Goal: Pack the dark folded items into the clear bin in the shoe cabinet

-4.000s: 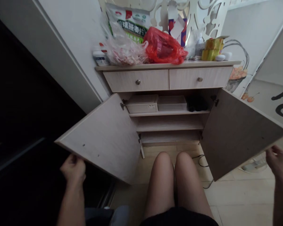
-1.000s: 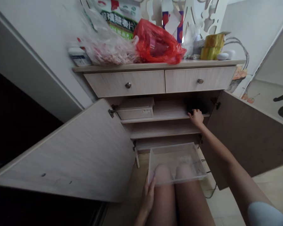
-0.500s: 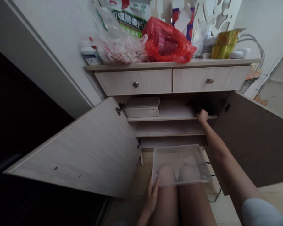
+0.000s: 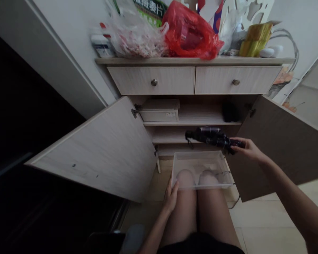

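Note:
A dark folded umbrella [image 4: 210, 137] is held by one end in my right hand [image 4: 247, 149], its other end pointing left. It hangs in front of the cabinet shelves, above a clear plastic box [image 4: 201, 155]. The see-through box rests on my knees, which show through its bottom. My left hand [image 4: 172, 194] grips the box at its near left corner, fingers along the side wall. On the cabinet's upper shelf [image 4: 198, 113], a black item [image 4: 230, 112] sits at the right; its kind is too dark to make out.
A pale lidded box [image 4: 159, 111] stands on the upper shelf's left. Both cabinet doors, left [image 4: 95, 148] and right [image 4: 283, 148], swing wide beside me. Above two drawers, the cabinet top carries a red plastic bag [image 4: 190, 31], a clear bag [image 4: 140, 40] and yellow tape rolls [image 4: 254, 40].
My right hand has come out of the upper shelf, bringing the umbrella toward me and over the box. My left hand stays on the box. The view has tilted slightly downward.

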Action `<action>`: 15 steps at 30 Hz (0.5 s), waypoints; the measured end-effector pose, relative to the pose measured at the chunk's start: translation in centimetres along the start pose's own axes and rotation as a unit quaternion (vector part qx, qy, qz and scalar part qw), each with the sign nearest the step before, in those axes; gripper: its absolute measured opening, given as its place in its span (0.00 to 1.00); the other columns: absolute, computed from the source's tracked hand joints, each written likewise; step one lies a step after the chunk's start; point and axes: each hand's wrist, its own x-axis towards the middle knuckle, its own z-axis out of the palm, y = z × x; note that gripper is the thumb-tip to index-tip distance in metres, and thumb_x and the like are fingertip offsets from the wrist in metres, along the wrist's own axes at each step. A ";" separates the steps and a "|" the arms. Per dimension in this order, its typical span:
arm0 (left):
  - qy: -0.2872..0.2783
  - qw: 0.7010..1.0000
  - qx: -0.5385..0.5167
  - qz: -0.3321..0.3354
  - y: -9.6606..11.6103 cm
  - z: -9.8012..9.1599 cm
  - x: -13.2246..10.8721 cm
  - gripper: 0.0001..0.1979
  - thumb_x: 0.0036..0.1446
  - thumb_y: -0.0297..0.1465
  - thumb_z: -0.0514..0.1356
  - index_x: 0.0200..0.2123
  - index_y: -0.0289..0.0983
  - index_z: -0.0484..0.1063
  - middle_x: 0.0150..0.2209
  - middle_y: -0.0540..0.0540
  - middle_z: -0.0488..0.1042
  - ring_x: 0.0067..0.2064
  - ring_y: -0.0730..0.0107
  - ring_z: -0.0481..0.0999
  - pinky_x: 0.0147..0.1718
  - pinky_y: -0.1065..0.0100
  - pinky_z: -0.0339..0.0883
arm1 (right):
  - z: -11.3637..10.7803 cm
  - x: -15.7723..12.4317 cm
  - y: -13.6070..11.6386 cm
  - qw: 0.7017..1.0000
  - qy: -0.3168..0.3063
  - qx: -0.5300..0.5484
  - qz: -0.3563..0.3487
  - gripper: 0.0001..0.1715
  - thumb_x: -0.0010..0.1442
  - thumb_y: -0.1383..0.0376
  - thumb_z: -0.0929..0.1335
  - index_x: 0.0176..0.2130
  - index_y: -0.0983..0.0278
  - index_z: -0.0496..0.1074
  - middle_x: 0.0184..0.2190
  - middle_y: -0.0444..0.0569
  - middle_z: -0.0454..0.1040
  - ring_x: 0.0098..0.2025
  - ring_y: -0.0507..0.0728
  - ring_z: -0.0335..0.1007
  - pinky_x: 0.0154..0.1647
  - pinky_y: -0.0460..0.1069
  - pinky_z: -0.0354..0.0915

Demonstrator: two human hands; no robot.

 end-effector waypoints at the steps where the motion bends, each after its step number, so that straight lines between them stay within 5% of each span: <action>1: 0.000 1.000 -0.003 0.005 0.0 0.1 0.0 0.37 0.53 0.55 0.59 0.59 0.38 0.73 0.65 0.37 0.70 0.69 0.48 0.65 0.70 0.51 0.52 | 0.7 -1.2 -0.3 1.000 -0.030 0.000 0.004 0.33 0.51 0.49 0.77 0.50 0.64 0.80 0.42 0.54 0.82 0.39 0.61 0.78 0.41 0.54 0.76; 5: 0.000 1.000 -0.014 0.024 0.2 0.2 -0.2 0.37 0.55 0.53 0.60 0.61 0.38 0.71 0.67 0.38 0.68 0.71 0.50 0.61 0.72 0.51 0.49 | 3.7 -3.7 -0.6 0.993 -0.111 -0.047 -0.020 0.27 0.56 0.52 0.74 0.50 0.65 0.80 0.45 0.55 0.82 0.45 0.62 0.79 0.46 0.54 0.74; 10: -0.018 1.000 0.006 0.013 0.3 -0.2 -0.2 0.36 0.54 0.54 0.60 0.60 0.38 0.72 0.66 0.37 0.69 0.69 0.47 0.64 0.71 0.48 0.50 | 6.7 -3.0 0.7 0.966 -0.141 -0.181 -0.122 0.19 0.60 0.65 0.70 0.51 0.62 0.80 0.50 0.55 0.81 0.50 0.61 0.78 0.53 0.55 0.72; 15: -0.021 0.999 0.016 0.022 0.1 -0.6 0.0 0.37 0.54 0.54 0.58 0.62 0.40 0.70 0.65 0.39 0.71 0.68 0.48 0.67 0.70 0.48 0.54 | 8.3 -1.4 0.4 0.898 -0.138 -0.394 -0.137 0.19 0.60 0.70 0.69 0.51 0.62 0.79 0.51 0.56 0.80 0.53 0.63 0.75 0.55 0.56 0.67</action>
